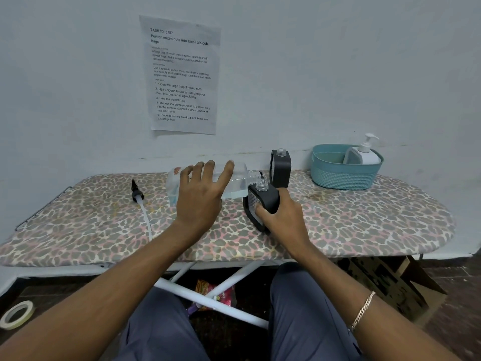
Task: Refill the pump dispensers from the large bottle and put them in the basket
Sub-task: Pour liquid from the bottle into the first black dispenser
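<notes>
My left hand [201,195] grips the large clear bottle [238,185], tipped on its side with its open mouth over the neck of a black dispenser. Clear liquid lies low in the bottle. My right hand [282,217] holds that black dispenser [261,201], tilted, with its pump off and its base on the board. A second black dispenser [280,168] stands upright behind it, also without a pump. One black pump head with a long white tube [141,204] lies on the board to the left. The teal basket [343,175] at the back right holds a white pump dispenser [367,152].
Everything sits on an ironing board with a leopard-print cover [364,220], pushed against a white wall. A printed sheet [182,74] hangs on the wall. Under the board are white legs, a cardboard box [395,282], snack packets and a tape roll [17,315].
</notes>
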